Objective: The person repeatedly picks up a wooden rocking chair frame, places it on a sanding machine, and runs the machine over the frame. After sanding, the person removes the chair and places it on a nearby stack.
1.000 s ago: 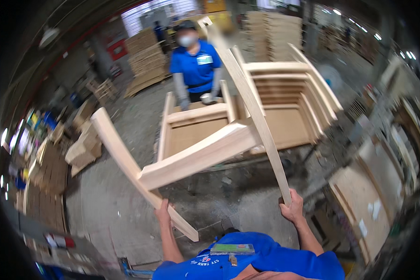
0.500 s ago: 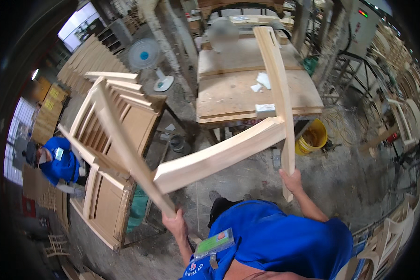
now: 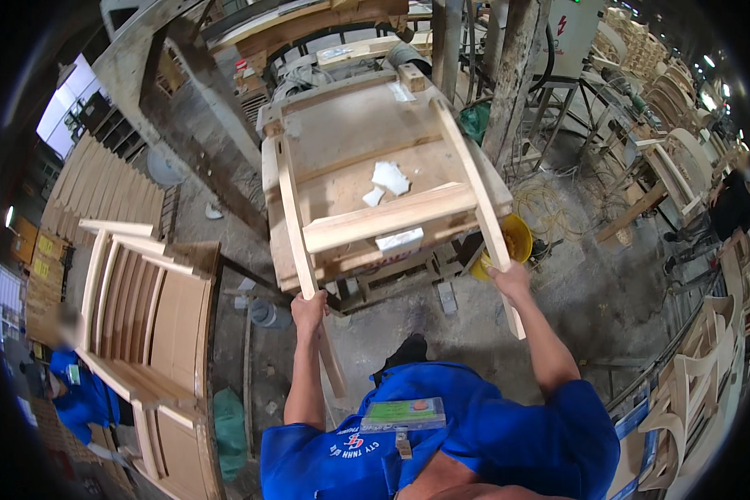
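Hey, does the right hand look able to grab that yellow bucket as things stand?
Probably not: the right hand is wrapped around the wooden frame, and the frame's right upright crosses in front of the yellow bucket in this view.

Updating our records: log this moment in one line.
left hand: grips left post | right hand: grips right post | wooden frame: far end over workbench

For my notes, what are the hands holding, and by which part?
A wooden frame, by both side pieces toward their near ends: left hand on the left one, right hand on the right.
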A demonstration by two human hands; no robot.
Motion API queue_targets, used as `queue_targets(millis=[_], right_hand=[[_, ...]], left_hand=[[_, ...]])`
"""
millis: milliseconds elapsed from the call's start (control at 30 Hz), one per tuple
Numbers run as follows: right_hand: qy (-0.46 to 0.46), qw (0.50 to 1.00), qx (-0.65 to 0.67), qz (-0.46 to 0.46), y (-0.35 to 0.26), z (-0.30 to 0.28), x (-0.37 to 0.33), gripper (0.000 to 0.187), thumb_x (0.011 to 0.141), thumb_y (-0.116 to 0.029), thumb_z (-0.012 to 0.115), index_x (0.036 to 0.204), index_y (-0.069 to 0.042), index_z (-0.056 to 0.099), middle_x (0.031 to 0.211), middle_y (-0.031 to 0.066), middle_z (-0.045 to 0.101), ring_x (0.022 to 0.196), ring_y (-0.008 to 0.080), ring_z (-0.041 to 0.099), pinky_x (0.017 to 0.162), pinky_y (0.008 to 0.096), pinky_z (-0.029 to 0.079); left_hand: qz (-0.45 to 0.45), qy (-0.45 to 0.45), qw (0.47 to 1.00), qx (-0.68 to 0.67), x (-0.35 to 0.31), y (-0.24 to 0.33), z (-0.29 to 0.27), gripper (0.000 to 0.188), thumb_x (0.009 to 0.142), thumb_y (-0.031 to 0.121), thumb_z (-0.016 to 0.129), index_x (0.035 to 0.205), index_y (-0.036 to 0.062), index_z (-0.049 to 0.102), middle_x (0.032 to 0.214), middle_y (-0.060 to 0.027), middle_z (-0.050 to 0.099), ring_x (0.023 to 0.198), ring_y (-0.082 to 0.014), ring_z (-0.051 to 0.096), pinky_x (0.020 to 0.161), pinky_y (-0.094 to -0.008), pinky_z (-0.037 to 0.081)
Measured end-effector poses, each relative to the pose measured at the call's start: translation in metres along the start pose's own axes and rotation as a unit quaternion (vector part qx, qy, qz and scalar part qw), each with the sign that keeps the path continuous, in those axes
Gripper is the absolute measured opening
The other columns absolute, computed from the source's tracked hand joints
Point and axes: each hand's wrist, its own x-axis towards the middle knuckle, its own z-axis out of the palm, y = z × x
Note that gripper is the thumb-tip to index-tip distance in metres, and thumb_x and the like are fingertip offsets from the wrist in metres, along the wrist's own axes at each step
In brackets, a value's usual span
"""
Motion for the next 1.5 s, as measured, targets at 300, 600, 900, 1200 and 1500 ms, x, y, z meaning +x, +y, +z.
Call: queue_targets(millis=[300,600,900,1200,1500], right_hand=[[-0.035,0.999,0.002,-0.024,0.019,0.012,0.034,0.051,0.084,-0.039,0.078,0.117,-0.001,0.069,0.107,0.0254,0.073,0.103,0.0443,0.069,0.09,0.0498,0.055],[-0.039,0.994,-0.067,0.075,0.103,-0.012,-0.056,0.081,0.08,-0.052,0.079,0.143,-0.009,0.053,0.14,0.0196,0.059,0.129,0.0389,0.057,0.104,0.0484,0.05],[0.061,0.969,0.039,0.235,0.17,-0.033,-0.177,0.086,0.083,-0.054,0.078,0.149,-0.009,0.046,0.135,0.0216,0.059,0.123,0.0409,0.061,0.1,0.0514,0.052],[0.535,0.687,-0.069,0.487,0.267,-0.075,-0.459,0.053,0.086,-0.035,0.075,0.128,-0.007,0.061,0.12,0.0203,0.062,0.11,0.0402,0.061,0.093,0.051,0.051],[0.557,0.546,0.061,0.623,0.32,-0.066,-0.648,0.04,0.079,-0.029,0.08,0.11,-0.005,0.073,0.102,0.0169,0.073,0.095,0.0333,0.07,0.086,0.0418,0.055]], left_hand=[[-0.078,0.015,0.992,0.095,-0.005,-0.018,0.041,0.026,0.082,0.018,0.07,0.092,-0.0037,0.062,0.064,-0.0101,0.063,0.055,-0.023,0.064,0.054,-0.0388,0.053],[0.261,0.024,0.895,0.361,0.042,0.023,0.052,0.057,0.085,0.024,0.077,0.128,-0.0072,0.057,0.114,-0.0245,0.069,0.102,-0.0328,0.07,0.081,-0.039,0.056],[0.43,-0.221,0.835,0.263,0.059,0.097,0.204,0.067,0.098,0.035,0.072,0.142,-0.0101,0.049,0.129,-0.0249,0.066,0.115,-0.031,0.066,0.1,-0.0384,0.052],[0.418,-0.547,0.704,0.174,-0.18,0.041,0.318,0.031,0.102,0.014,0.065,0.122,-0.0094,0.066,0.103,-0.0173,0.073,0.088,-0.0217,0.069,0.081,-0.0329,0.057],[0.465,-0.706,0.512,0.154,-0.348,0.005,0.338,0.023,0.094,0.01,0.07,0.111,-0.0049,0.07,0.091,-0.0151,0.073,0.079,-0.0211,0.071,0.073,-0.0341,0.056]])
